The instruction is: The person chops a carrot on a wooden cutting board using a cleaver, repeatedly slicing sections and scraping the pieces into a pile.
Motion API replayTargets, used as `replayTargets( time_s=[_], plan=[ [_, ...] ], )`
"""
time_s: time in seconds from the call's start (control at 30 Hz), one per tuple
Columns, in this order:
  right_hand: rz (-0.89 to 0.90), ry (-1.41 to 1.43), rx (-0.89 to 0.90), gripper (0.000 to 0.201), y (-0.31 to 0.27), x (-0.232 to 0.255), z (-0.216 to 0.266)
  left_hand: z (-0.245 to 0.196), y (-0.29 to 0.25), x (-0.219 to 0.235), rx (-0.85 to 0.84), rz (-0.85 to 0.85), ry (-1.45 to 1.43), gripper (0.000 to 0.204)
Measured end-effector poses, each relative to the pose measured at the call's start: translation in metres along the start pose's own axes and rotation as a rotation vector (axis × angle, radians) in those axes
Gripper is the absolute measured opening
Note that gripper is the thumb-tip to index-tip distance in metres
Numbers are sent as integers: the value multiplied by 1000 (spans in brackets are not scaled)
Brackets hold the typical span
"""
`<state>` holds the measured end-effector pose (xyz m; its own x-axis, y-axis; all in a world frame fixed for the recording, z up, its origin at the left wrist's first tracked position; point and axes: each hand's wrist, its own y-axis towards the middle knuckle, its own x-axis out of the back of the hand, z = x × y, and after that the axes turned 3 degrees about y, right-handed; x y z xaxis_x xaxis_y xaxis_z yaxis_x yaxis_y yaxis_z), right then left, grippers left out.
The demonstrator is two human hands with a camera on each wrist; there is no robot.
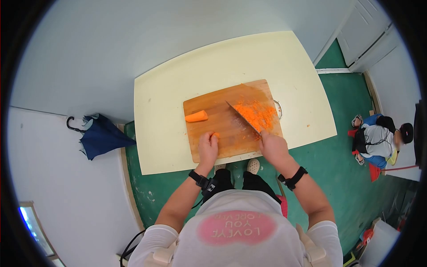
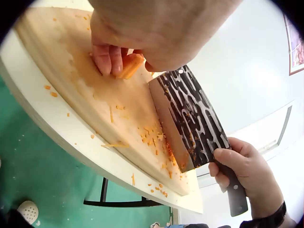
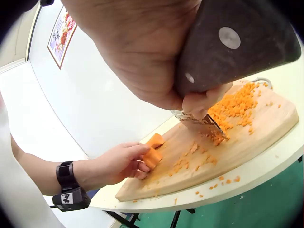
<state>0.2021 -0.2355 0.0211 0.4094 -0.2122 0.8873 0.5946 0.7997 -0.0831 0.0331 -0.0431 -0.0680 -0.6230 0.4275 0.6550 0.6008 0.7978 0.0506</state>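
Observation:
On a wooden cutting board (image 1: 211, 103), my left hand (image 1: 208, 149) pinches a cut piece of carrot (image 2: 131, 66) near the front left. My right hand (image 1: 272, 146) grips the dark handle (image 2: 232, 187) of a cleaver (image 2: 195, 116). Its broad, black-patterned blade stands on edge at the pile of chopped carrot (image 1: 258, 115), which covers the board's right side. Another, larger carrot piece (image 1: 196, 116) lies at the left edge, beyond the left hand. In the right wrist view the right hand hides much of the blade.
The board lies on a pale yellow table (image 1: 164, 98), with carrot crumbs (image 2: 159, 190) along its near edge. A metal handle (image 1: 279, 109) sticks out from the board's right side. A blue umbrella (image 1: 104, 136) leans left of the table. A seated person (image 1: 378, 138) is at the far right.

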Motion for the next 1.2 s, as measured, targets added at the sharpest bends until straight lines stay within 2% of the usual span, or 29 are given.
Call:
replayTargets(
  time_s=[0.07,0.13,0.23,0.37,0.47,0.63,0.7,0.87,0.97,1.07,1.13,1.2],
  plan=[
    [-2,-13,-21,11,9,6,-6,12,1,-6,-25,-5,-15,18],
    [27,26,-54,12,13,13,-7,0,-3,-4,259,91,-263,19],
    [0,113,-10,13,7,10,-7,-4,-2,-3,302,113,-279,20],
    [165,294,-38,17,-15,1,13,-7,-1,-4,338,98,-284,19],
    [189,359,-13,17,-23,-14,19,-8,0,-5,367,48,-337,17],
    [192,232,-1,17,-19,-3,3,-13,1,-1,419,107,-359,18],
    [119,116,23,17,-9,4,-11,-18,-1,-1,432,128,-398,17],
    [103,96,22,16,16,18,-23,-29,-7,-12,443,183,-430,16],
    [76,136,37,16,11,19,-15,-29,-9,-16,455,182,-449,17],
    [105,238,-61,17,-3,28,-8,-29,-9,-16,487,193,-411,17],
    [-50,378,-113,20,-9,33,-11,-27,-8,-13,457,210,-450,18],
    [-53,389,-135,21,-8,45,-17,-27,-8,-13,472,218,-459,19]
  ],
)
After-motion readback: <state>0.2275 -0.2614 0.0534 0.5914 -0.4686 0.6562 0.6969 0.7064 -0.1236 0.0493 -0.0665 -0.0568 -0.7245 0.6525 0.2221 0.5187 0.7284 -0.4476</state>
